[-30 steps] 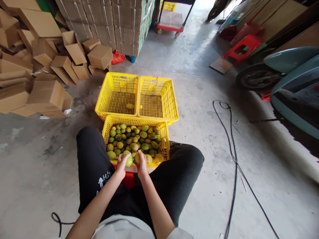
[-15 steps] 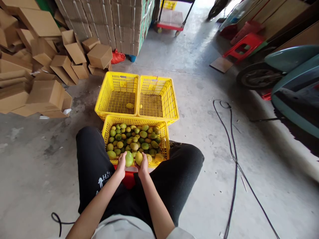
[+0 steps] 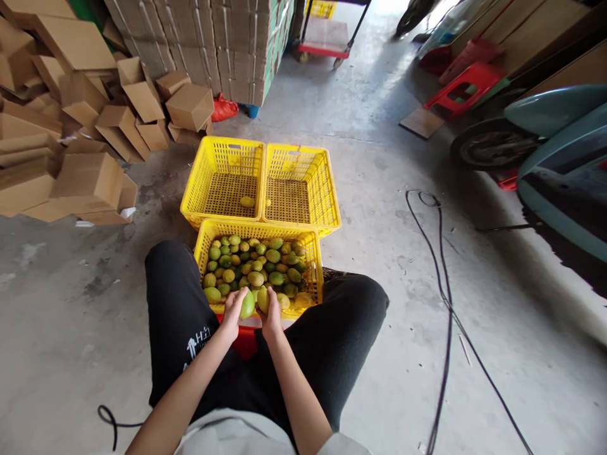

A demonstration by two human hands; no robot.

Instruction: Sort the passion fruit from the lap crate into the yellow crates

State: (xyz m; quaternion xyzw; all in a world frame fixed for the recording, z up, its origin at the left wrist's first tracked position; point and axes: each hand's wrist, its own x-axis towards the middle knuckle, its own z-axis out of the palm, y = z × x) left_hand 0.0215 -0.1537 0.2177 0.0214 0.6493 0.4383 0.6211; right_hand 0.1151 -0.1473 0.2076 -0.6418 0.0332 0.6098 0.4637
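Observation:
My left hand (image 3: 232,309) is closed around a green lemon (image 3: 247,304). Close beside it, my right hand (image 3: 272,314) grips a yellow lemon (image 3: 262,299). Both hands are over the near edge of a yellow plastic crate (image 3: 317,253) between my knees. Many green and yellow lemons (image 3: 256,279) lie inside that crate. Behind it stand two more yellow crates side by side. The left back crate (image 3: 190,189) has one yellow lemon (image 3: 246,201) on its bottom, and the right back crate (image 3: 336,196) has a small yellow one (image 3: 268,203) near its left wall.
Cardboard boxes (image 3: 90,183) are heaped at the left, beside a tall carton stack (image 3: 199,50). A black cable (image 3: 446,297) runs across the floor on the right. Beyond it are a scooter (image 3: 559,145) and a red stool (image 3: 467,88). A trolley (image 3: 325,41) stands at the back.
Both lemons have turned a little in my fingers, and the green one has shifted slightly to the right. The crates and my arms are nearly still.

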